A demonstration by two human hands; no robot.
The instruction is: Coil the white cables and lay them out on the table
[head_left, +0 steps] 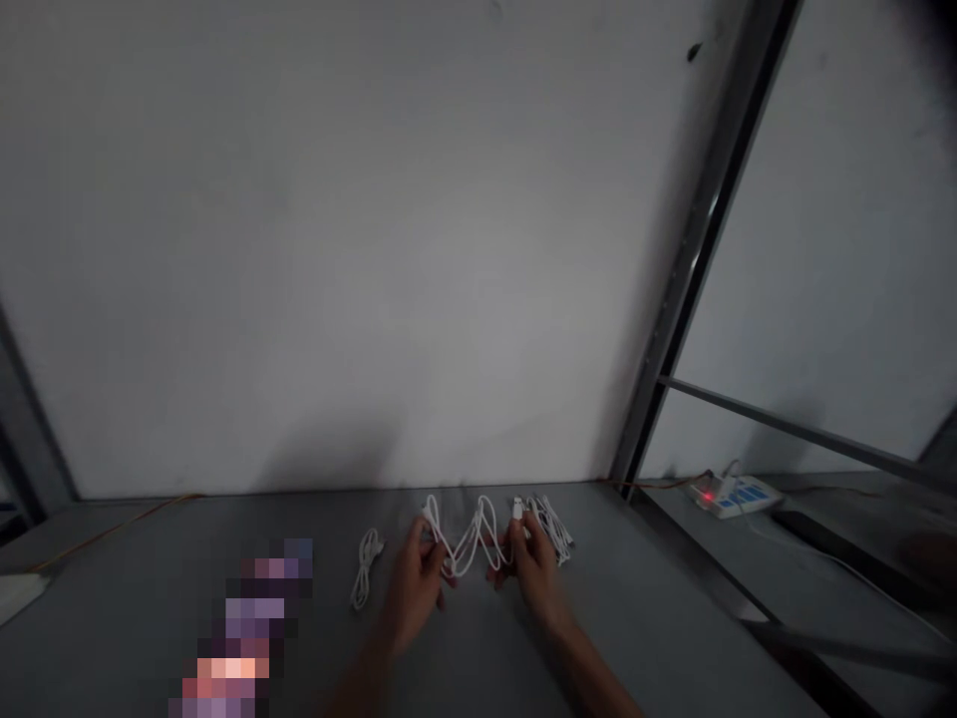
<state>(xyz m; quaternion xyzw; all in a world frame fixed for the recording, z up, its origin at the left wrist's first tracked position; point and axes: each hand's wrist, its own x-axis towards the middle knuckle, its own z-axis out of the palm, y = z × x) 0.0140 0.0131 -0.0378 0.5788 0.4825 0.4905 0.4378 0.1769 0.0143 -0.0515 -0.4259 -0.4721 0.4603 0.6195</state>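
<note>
A white USB cable stretches in loose loops between my two hands, above the grey tabletop. My left hand pinches one end of it, where a small tip sticks up past the fingers. At the other end my right hand is closed on the cable, with the USB plug pointing up beyond the thumb. Left of my hands lies a coiled white cable. Just behind my right hand sits another bundle of white cable, partly hidden by it.
A pixelated patch covers something at the lower left. Beyond the metal frame post on the right are a white power strip with a red light and a long dark object. A pale wall stands behind the table.
</note>
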